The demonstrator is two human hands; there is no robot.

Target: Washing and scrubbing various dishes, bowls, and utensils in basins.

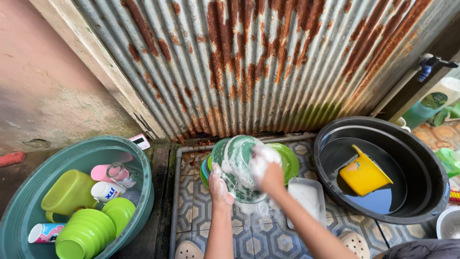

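My left hand [220, 188] grips the lower left rim of a green patterned plate [237, 163] that is covered in soap foam and held tilted over the tiled floor. My right hand [269, 172] presses a foamy white sponge [262, 157] against the plate's right side. Behind the plate lies a stack of green plates and a bowl [289, 160]. A small rectangular tray [306, 199] with suds in it sits just right of my right forearm.
A teal basin [19, 211] at the left holds green bowls, a green jug and cups. A black tub [424, 192] of water at the right has a yellow scoop [363, 175] floating in it. A rusty corrugated metal wall [249, 62] stands behind.
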